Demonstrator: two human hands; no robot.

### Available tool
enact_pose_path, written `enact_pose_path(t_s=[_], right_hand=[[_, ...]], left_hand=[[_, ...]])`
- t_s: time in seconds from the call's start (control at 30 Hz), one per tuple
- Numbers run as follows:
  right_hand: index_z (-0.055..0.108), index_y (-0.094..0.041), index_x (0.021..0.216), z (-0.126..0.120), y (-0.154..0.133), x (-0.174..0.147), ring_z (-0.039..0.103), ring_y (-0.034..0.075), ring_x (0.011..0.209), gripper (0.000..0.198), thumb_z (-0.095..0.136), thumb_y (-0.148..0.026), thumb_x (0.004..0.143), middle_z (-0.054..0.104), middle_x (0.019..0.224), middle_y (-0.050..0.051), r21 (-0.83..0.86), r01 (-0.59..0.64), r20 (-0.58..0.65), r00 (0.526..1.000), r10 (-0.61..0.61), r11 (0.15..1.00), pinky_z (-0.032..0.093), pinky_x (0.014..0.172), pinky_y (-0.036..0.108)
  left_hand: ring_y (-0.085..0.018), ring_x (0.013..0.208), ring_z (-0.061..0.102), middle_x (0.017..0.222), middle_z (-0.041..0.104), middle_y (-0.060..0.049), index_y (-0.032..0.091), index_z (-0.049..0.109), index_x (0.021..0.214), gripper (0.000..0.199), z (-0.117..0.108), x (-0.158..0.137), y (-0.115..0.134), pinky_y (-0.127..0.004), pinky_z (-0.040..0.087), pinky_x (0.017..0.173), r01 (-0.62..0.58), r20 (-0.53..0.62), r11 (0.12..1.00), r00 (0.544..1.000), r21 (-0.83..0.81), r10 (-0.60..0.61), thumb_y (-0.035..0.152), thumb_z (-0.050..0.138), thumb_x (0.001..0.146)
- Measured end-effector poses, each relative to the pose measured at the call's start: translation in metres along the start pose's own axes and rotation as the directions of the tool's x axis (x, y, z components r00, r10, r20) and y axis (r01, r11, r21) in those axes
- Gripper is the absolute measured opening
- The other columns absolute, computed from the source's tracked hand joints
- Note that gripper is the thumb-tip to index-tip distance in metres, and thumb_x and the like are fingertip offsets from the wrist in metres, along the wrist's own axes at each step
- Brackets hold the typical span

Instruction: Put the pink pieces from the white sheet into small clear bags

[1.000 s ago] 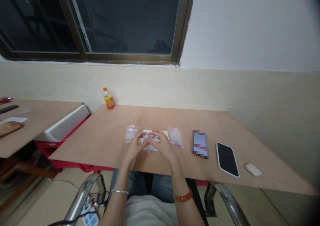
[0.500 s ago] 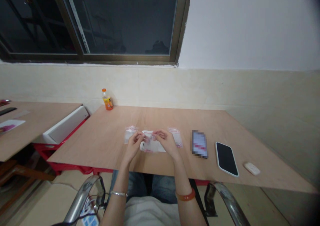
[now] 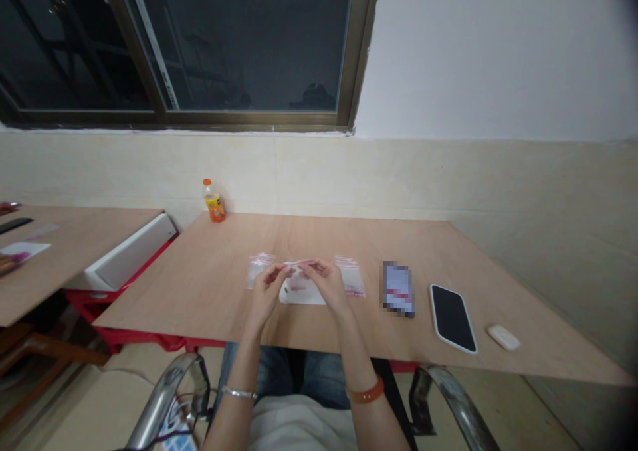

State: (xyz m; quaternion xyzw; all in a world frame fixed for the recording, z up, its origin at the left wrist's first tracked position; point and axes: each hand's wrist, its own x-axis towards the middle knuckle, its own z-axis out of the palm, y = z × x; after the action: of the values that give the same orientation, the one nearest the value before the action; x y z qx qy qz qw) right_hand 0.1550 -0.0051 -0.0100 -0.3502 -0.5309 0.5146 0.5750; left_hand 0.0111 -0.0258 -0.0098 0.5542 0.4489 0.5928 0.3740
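Observation:
My left hand (image 3: 266, 290) and my right hand (image 3: 326, 281) are close together over the table, thumbs and fingers pinched. Between their fingertips stretches a small clear zip bag (image 3: 299, 264) with a pinkish edge; the fingers hide most of it. Beneath my hands lies a white sheet of paper (image 3: 304, 295) with faint reddish marks and a small dark spot. A clear zip bag (image 3: 259, 265) lies flat just left of the paper. Another zip bag (image 3: 353, 278), with small pinkish bits near its bottom edge, is beside my right hand.
On the wooden table (image 3: 199, 291) are a blurred-out phone (image 3: 397, 290), a white-edged tablet or phone (image 3: 452, 318) and a white case (image 3: 503, 337). An orange drink bottle (image 3: 214, 202) stands at the back left. Metal chair arms (image 3: 448, 398) flank me.
The bag between my fingertips hung down over the paper before; now it shows as a narrow pinkish strip and more paper is visible. A hand has appeared on the left table.

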Motion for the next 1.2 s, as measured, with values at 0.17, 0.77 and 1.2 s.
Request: enact_pose_path(t_s=[0.17, 0.77, 1.2], right_hand=[[0.067, -0.017, 0.077, 0.002, -0.001, -0.001, 0.062, 0.015, 0.069, 0.018, 0.065, -0.035, 0.072, 0.07, 0.076, 0.004, -0.026, 0.028, -0.014, 1.0, -0.028, 0.999, 0.047, 0.064, 0.026], [0.071, -0.017, 0.076, 0.009, -0.014, -0.007, 0.063, 0.016, 0.067, 0.018, 0.068, -0.034, 0.071, 0.071, 0.074, 0.004, -0.095, 0.029, -0.051, 0.998, -0.034, 0.995, 0.053, 0.059, 0.028], [0.072, -0.018, 0.074, 0.008, -0.008, -0.006, 0.064, 0.018, 0.066, 0.02, 0.073, -0.036, 0.064, 0.072, 0.077, 0.004, -0.027, -0.002, -0.042, 0.999, 0.001, 1.0, 0.055, 0.055, 0.027]], left_hand=[[-0.015, 0.074, 0.059, 0.076, 0.066, -0.003, 0.016, 0.065, 0.076, 0.02, 0.0, -0.001, 0.001, -0.025, 0.045, 0.07, -0.051, -0.015, 0.994, 0.999, 0.101, 0.052, 0.035, 0.058, 0.08], [-0.016, 0.075, 0.06, 0.077, 0.068, -0.004, 0.017, 0.068, 0.076, 0.018, 0.002, -0.002, 0.005, -0.028, 0.046, 0.074, -0.091, -0.04, 0.982, 0.994, 0.166, 0.099, 0.034, 0.061, 0.078], [-0.016, 0.076, 0.056, 0.076, 0.064, -0.003, 0.017, 0.063, 0.077, 0.017, 0.003, -0.005, 0.005, -0.026, 0.043, 0.072, -0.123, -0.036, 0.973, 0.99, 0.198, 0.133, 0.032, 0.056, 0.081]])
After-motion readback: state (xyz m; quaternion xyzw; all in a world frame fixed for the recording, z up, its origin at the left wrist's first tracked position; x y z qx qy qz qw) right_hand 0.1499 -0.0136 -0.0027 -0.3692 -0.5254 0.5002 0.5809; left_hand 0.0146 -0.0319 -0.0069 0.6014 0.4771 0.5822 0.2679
